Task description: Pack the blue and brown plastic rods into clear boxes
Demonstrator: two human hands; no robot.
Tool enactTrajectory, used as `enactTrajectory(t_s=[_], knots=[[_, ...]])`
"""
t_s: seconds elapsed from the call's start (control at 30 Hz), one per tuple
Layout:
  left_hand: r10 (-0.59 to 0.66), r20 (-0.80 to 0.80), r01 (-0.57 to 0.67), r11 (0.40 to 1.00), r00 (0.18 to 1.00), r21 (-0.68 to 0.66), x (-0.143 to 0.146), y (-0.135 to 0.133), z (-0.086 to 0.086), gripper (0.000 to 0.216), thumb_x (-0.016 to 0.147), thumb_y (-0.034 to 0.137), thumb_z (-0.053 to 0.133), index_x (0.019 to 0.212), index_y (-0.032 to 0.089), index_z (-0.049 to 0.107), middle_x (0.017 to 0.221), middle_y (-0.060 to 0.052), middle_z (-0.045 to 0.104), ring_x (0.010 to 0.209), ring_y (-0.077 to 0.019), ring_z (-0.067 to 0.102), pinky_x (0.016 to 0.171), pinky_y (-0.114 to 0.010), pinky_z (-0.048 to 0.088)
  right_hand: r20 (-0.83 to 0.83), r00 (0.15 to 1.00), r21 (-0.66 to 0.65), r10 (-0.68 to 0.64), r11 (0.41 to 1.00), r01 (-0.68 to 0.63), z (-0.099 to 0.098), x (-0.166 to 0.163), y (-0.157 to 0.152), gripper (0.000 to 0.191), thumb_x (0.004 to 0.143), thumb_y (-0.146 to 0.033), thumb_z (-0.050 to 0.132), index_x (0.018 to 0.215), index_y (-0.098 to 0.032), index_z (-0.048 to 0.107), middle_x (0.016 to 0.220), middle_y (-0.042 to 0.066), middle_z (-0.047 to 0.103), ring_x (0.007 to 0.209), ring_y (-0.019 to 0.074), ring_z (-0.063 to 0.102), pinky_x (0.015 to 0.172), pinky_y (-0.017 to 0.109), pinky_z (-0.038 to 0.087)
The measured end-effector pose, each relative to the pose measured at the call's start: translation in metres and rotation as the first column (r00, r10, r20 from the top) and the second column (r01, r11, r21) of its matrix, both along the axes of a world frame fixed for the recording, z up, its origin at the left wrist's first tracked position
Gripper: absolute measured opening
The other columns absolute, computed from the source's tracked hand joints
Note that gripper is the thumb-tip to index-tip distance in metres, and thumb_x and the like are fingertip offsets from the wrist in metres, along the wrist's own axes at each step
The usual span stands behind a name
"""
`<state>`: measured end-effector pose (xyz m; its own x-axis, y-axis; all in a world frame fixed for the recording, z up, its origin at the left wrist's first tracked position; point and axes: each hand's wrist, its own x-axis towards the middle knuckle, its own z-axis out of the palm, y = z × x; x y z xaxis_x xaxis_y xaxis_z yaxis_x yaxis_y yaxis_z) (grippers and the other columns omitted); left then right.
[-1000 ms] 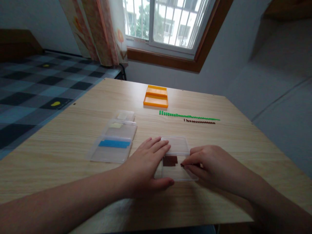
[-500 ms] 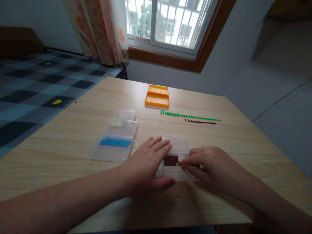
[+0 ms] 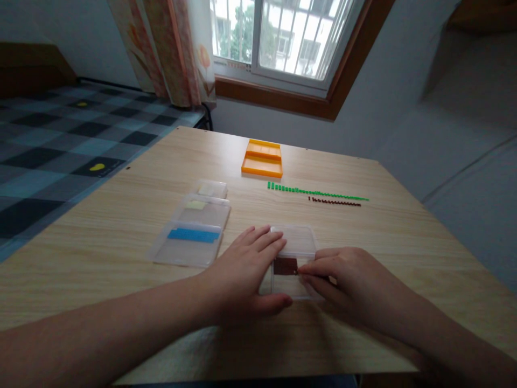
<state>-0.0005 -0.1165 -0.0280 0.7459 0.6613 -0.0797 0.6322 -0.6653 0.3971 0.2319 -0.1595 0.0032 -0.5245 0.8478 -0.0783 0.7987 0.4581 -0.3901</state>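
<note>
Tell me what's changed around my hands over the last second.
Your right hand has moved slightly left, bringing a pinched brown piece to the right edge of the brown block in the clear box; the piece is now hard to make out. Your left hand stays at the box's left side.

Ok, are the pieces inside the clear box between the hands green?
No, the clear box holds brown pieces; the green row lies on the table.

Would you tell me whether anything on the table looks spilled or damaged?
Nothing stands out: the green row and brown row of pieces look orderly, and the open clear case touched by the left hand shows no visible damage.
</note>
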Motion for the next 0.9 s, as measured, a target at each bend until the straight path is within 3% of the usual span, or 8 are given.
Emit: enactTrajectory(t_s=[0.13,0.33,0.9], knots=[[-0.018,-0.017,0.017,1.0,1.0,-0.004,0.0,0.001,0.0,0.093,0.084,0.059,0.074,0.156,0.01,0.042,0.167,-0.018,0.034,0.157,-0.0374,0.024,0.128,-0.056,0.018,-0.01,1.0,0.008,0.005,1.0,-0.005,0.001,0.002,-0.001,0.025,0.096,-0.015,0.058,0.091,-0.024,0.08,0.079,0.001,0.073,0.069,0.0134,0.064,0.064,0.027,0.039],[-0.021,0.028,0.021,1.0,0.999,0.021,-0.003,0.001,-0.004,0.091,0.084,0.062,0.071,0.156,0.014,0.042,0.166,-0.017,0.036,0.156,-0.0369,0.026,0.127,-0.056,0.02,0.006,0.999,0.034,0.032,0.999,-0.032,-0.004,0.001,0.0,0.024,0.096,-0.014,0.058,0.085,-0.023,0.078,0.078,0.001,0.072,0.069,0.0132,0.064,0.063,0.027,0.038],[-0.017,0.05,0.018,1.0,0.999,-0.01,-0.001,0.001,-0.003,0.092,0.083,0.061,0.073,0.155,0.011,0.044,0.165,-0.018,0.037,0.156,-0.0395,0.026,0.127,-0.058,0.02,0.03,0.998,0.166,-0.062,0.985,0.056,-0.017,-0.009,0.001,0.02,0.092,-0.015,0.056,0.075,-0.018,0.065,0.075,0.001,0.066,0.067,0.0139,0.058,0.063,0.028,0.034]])
